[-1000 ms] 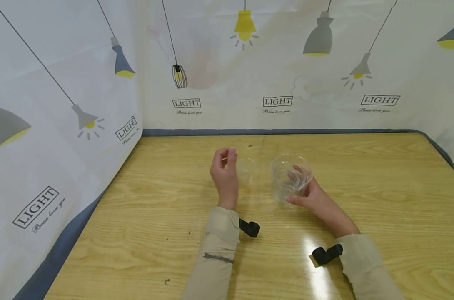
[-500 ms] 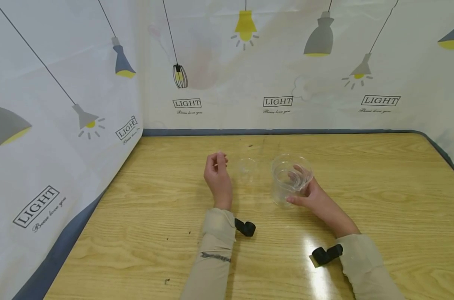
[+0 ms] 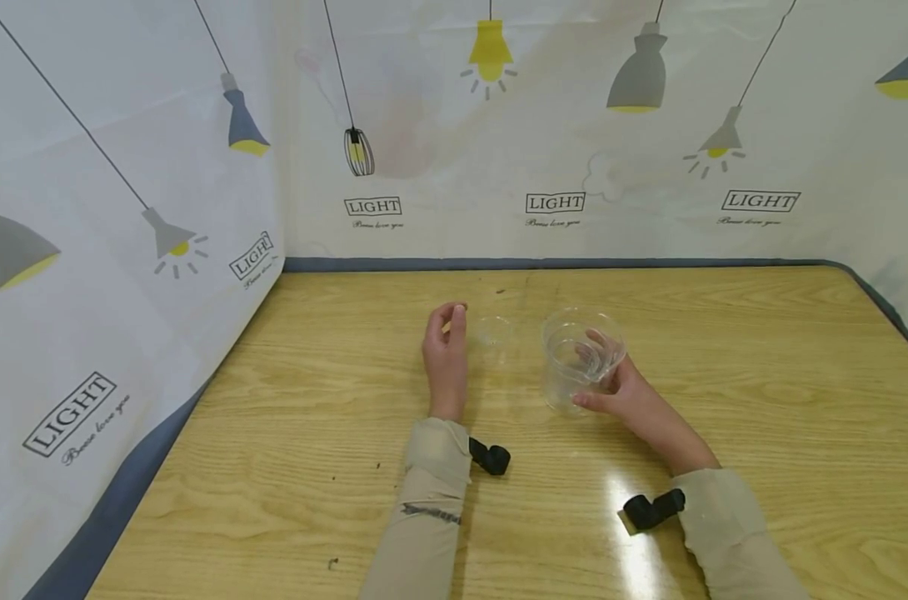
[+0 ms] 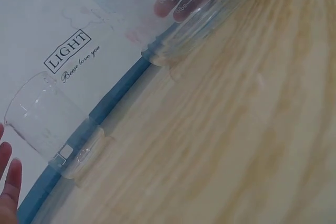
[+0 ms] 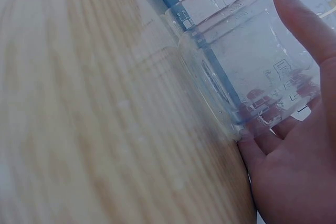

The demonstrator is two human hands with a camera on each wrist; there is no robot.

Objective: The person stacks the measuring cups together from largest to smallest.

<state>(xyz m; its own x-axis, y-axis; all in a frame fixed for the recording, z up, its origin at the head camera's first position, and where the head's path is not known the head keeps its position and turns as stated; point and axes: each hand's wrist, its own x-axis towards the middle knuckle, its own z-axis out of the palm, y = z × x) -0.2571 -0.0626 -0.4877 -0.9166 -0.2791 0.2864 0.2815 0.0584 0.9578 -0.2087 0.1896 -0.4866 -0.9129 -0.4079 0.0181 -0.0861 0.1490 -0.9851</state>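
Observation:
A large clear beaker point(image 3: 561, 379) stands upright on the table with my right hand point(image 3: 625, 390) gripping it, thumb at the near side and fingers round the far side. Further round glass edges show inside its wall. To its left is a small clear beaker point(image 3: 493, 343), also upright, with white markings near its base in the left wrist view. My left hand point(image 3: 446, 358) hovers just left of this small beaker, fingers loosely bent and holding nothing. In the left wrist view its fingertips point(image 4: 14, 174) are beside the small beaker's wall.
The wood-grain table point(image 3: 274, 467) carries a few dark specks and a bright glare patch near the right sleeve. A white curtain point(image 3: 461, 167) printed with lamps closes off the back and sides. Black wrist cameras point(image 3: 491, 458) sit on both cuffs.
My left hand has drawn left, away from the small beaker, then come partly back toward it. The right hand and both beakers have stayed in place.

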